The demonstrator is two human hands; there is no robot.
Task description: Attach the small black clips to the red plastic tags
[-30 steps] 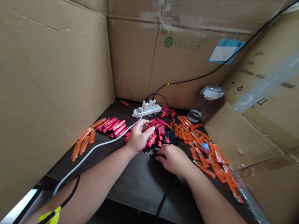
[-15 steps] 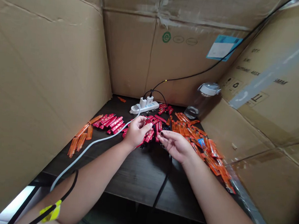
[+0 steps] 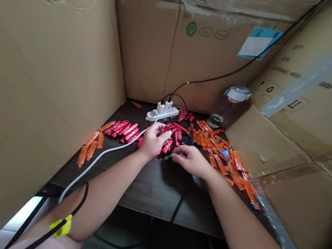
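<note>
My left hand (image 3: 154, 140) is closed, thumb against curled fingers, over the middle of a pile of red lighters (image 3: 177, 134) with black ends. Whatever it grips is too small or too hidden to name. Just to its right, my right hand (image 3: 189, 159) has its fingers bent inward and pinched together, low beside the near edge of the pile. What lies between those fingertips is hidden. Small black parts (image 3: 186, 139) lie among the lighters behind the right hand. To the left, more red lighters (image 3: 125, 131) lie side by side in a row.
Translucent orange lighter-shaped pieces (image 3: 220, 155) spread along the right, others (image 3: 91, 149) at the left. A white power strip (image 3: 162, 114) with plugs sits behind. A grey-white cable (image 3: 103, 159) crosses near my left arm. A clear bottle (image 3: 219, 113) stands back right; cardboard walls (image 3: 148, 51) enclose the table (image 3: 146, 193).
My right hand has turned palm-down and moved slightly left and down; a small dark piece seen at its fingertips before is now hidden. The left hand stays over the pile. The view has shifted slightly.
</note>
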